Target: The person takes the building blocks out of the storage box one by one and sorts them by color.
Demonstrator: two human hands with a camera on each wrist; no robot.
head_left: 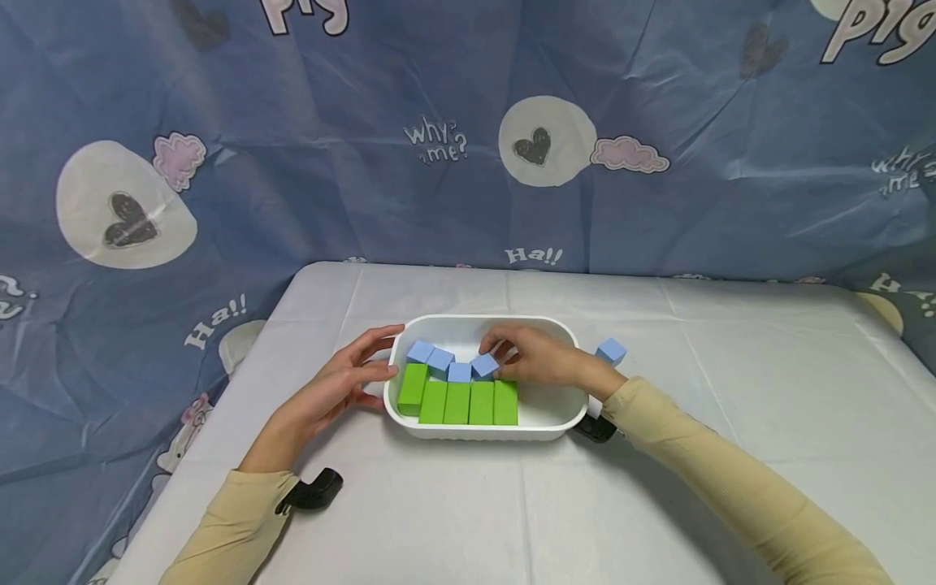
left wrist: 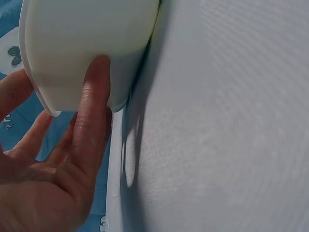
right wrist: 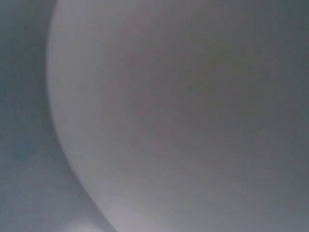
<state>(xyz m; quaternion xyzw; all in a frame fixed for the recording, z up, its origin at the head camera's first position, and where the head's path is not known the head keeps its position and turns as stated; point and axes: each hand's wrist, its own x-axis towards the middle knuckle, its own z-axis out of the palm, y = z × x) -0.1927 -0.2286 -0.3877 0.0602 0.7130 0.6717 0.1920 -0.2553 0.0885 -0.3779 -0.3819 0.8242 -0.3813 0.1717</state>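
The white container [head_left: 483, 433] is placed on the white-covered worktop [head_left: 439, 512]. Its left end is steadied by the left hand [head_left: 332, 388], whose fingers are spread and extended against the rim and outer wall. Inside, a tilted blue block [head_left: 483, 365] is pinched between the thumb and fingers of the right hand [head_left: 539, 357]. Three further blue blocks [head_left: 440, 359] are positioned to its left, behind five green blocks [head_left: 457, 403] arranged side by side. Another blue cube [head_left: 611, 351] is located on the worktop, just beside the container's right end.
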